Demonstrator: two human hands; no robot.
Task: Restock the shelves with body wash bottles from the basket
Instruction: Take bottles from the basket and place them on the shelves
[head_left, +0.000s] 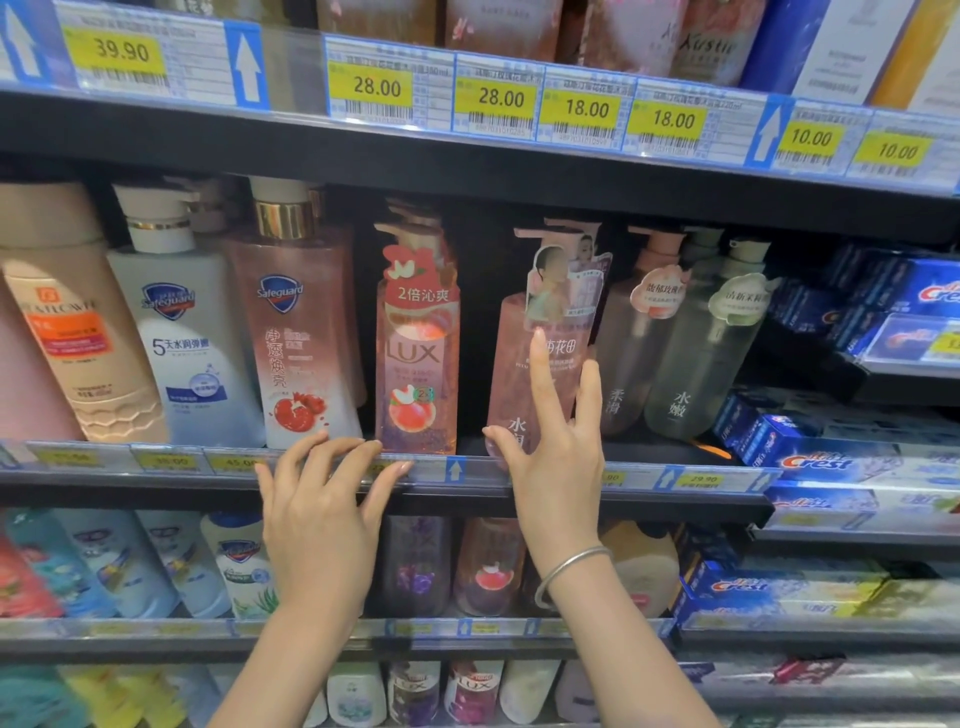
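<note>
While the left hand (324, 512) rests spread on the shelf edge (156, 475), the right hand's (553, 457) open fingers touch the pink bottle (524, 384)

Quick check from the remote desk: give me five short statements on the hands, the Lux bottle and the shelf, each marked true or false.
1. The right hand touches the pink bottle to the right of the Lux bottle. True.
2. The left hand is lifting the Lux bottle off the shelf. False: its fingers rest on the shelf's price rail, and the bottle stands on the shelf.
3. A bracelet sits on the right wrist. True.
4. The basket is in view below the hands. False: no basket is visible.
5. Crest toothpaste boxes are at the right. True.
</note>
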